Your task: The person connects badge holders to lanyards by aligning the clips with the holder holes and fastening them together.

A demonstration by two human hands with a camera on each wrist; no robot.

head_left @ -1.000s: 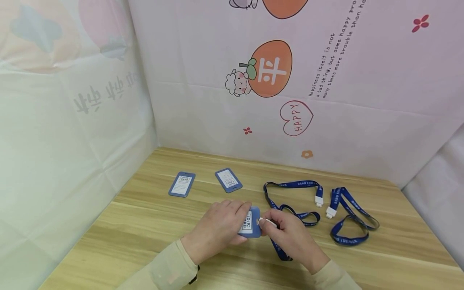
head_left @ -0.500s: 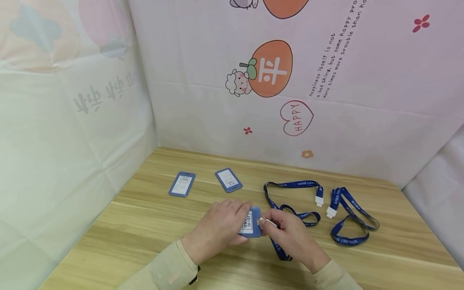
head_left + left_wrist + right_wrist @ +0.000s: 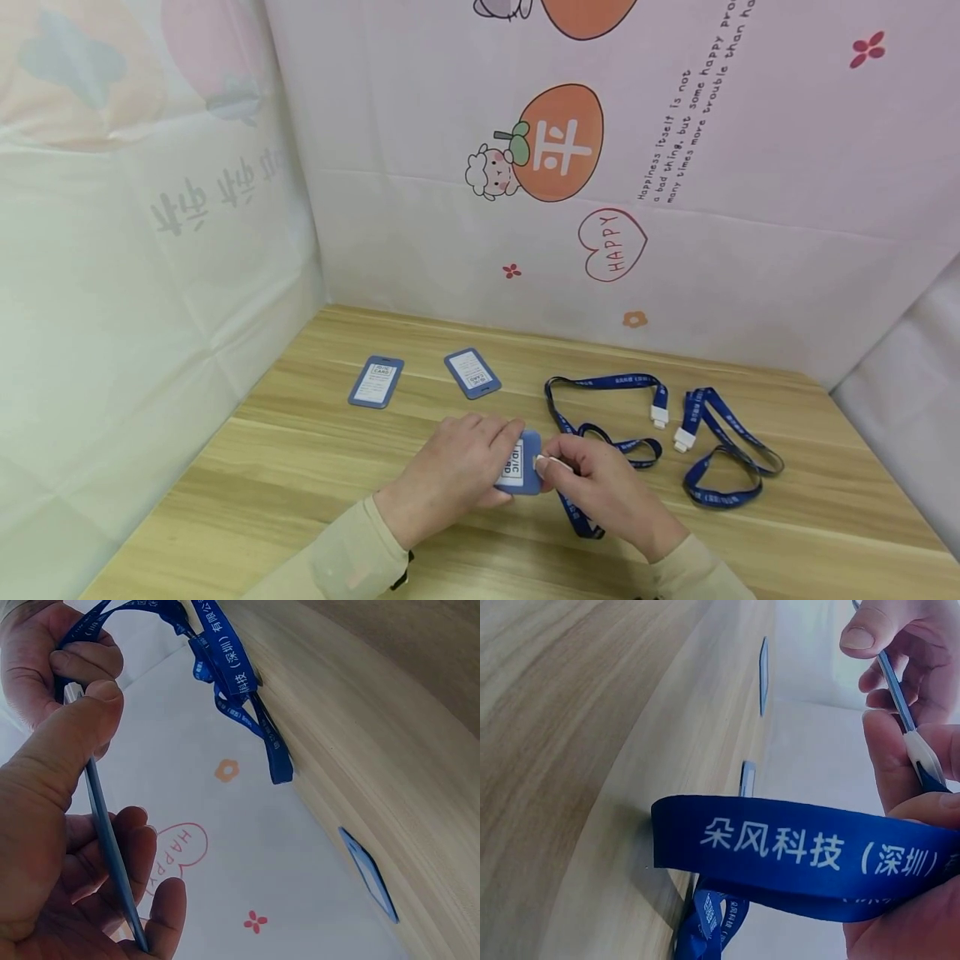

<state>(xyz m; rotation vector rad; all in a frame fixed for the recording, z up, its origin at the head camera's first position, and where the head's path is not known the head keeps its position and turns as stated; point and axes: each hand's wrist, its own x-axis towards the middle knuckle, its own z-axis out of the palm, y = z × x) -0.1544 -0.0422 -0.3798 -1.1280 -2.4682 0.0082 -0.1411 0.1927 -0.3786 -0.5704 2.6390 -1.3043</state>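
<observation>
My left hand [image 3: 453,462] grips a blue ID card holder [image 3: 529,468] by its sides, the slotted end facing right. In the left wrist view the holder [image 3: 109,840] appears edge-on between thumb and fingers. My right hand [image 3: 611,496] pinches the white plastic clip [image 3: 553,460] of a blue lanyard against the slot. The lanyard's strap [image 3: 802,844] loops out across the right wrist view, printed with white characters. In that view the clip [image 3: 924,757] meets the holder's end; whether it passes through the slot is hidden by the fingers.
Two more blue card holders lie flat at the back left, one [image 3: 377,382] left of the other [image 3: 472,372]. Further blue lanyards with white clips lie on the right, one [image 3: 615,382] behind my right hand, another [image 3: 722,498] farther right. A printed cloth [image 3: 420,217] hangs behind the wooden table [image 3: 300,467].
The holder and the clip have shifted very slightly toward me. Both hands keep the same grip; the things on the table have not moved.
</observation>
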